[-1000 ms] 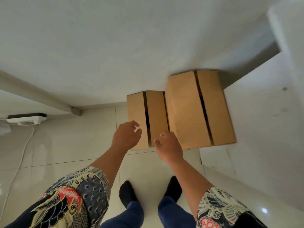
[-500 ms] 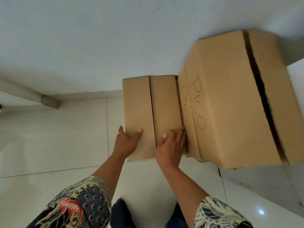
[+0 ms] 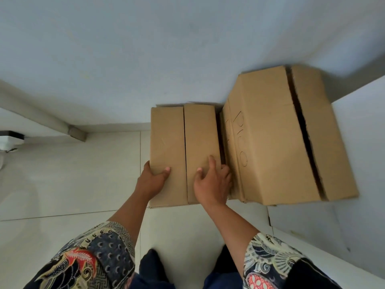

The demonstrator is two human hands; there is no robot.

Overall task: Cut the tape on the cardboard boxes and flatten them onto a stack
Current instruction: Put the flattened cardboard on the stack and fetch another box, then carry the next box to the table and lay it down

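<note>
Looking down from the head view, the small box [image 3: 184, 155] sits mid-frame on the floor [image 3: 68, 180], long axis running up-frame. The left hand [image 3: 151, 180] clamps its left edge; the right hand [image 3: 213, 184], nearer the large box [image 3: 277, 138], wedges fingers between them.

Soft, even daylight — faint shadows, mild motion blur, wide-angle bending at edges.
</note>
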